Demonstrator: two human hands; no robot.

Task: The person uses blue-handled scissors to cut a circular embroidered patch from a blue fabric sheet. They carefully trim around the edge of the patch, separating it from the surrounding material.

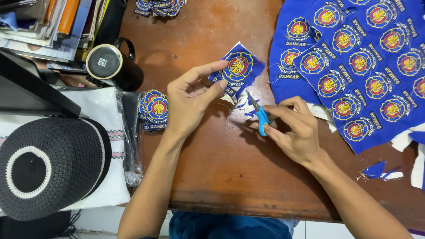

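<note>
Two hands trim an embroidered patch over a brown wooden worktop.

The left hand pinches one blue patch with a round gold-and-red emblem between thumb and fingertips, held above the middle of the worktop. The right hand is closed around small blue-handled scissors, whose handles are mostly hidden by the fingers; their blades point at the patch's lower edge. A blue cloth sheet of uncut patches lies far right, cut off by the frame. One stack of finished patches sits left, another far. A knitted black-and-white cap lies near left.
</note>
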